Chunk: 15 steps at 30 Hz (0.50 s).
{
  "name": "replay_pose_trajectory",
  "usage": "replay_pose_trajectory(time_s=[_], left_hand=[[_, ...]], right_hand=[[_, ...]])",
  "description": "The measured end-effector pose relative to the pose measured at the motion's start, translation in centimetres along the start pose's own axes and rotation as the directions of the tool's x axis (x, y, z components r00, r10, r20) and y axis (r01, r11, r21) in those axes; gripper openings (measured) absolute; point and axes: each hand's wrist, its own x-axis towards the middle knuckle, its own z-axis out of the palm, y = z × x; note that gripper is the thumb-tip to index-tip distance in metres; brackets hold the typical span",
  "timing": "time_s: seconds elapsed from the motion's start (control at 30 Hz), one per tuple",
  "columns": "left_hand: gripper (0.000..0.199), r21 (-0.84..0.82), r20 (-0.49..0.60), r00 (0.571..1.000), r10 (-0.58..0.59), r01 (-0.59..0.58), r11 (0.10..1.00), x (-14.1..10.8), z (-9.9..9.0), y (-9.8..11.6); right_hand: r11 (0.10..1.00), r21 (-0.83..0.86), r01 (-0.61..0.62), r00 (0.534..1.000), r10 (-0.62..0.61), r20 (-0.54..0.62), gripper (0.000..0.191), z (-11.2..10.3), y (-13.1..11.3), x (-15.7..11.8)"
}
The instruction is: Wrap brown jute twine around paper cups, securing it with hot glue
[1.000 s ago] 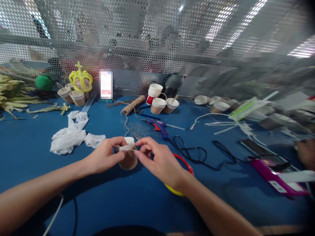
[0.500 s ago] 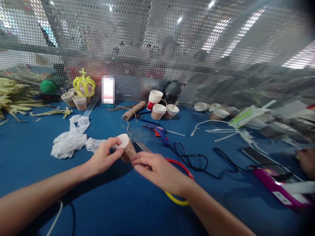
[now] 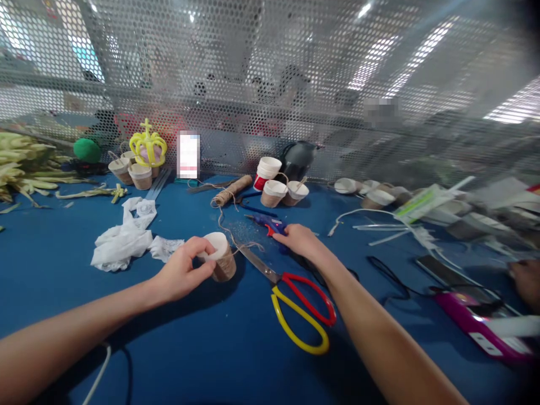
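Note:
My left hand pinches the rim of a small paper cup wrapped in brown twine, tilted with its white inside showing. A loose twine end sticks out from the cup toward the right. My right hand is closed round the handle of a blue glue gun with a red trigger, its nozzle toward the left. Scissors with one red and one yellow handle lie between my arms. Behind the cup is a twine roll, its strand running down to the cup.
White lace lies left of the cup. Wrapped cups and a yellow crown stand along the mesh. At right are glue sticks, cables, a magenta power strip and another person's hand.
My right hand has let go of the twine at the cup and moved up and right onto the glue gun. The scissors are now uncovered. My left hand stays on the cup.

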Motion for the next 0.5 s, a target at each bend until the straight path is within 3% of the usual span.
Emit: replay_pose_trajectory(time_s=[0.23,0.4,0.5], left_hand=[[0.004,0.007,0.012,0.999,0.036,-0.036,0.999,0.0,-0.1,0.1],[0.004,0.0,0.012,0.999,0.045,-0.045,0.999,-0.1,-0.1,0.1],[0.005,-0.013,0.018,0.999,0.049,-0.049,0.999,-0.1,-0.1,-0.1]], right_hand=[[0.959,0.275,-0.07,0.997,0.065,0.03,0.014,-0.5,-0.4,-1.0],[0.791,0.61,-0.045,0.999,0.023,0.044,0.024,-1.8,-0.7,-3.5],[0.681,0.732,-0.008,0.998,-0.045,0.052,0.018,-2.7,-1.5,-5.7]])
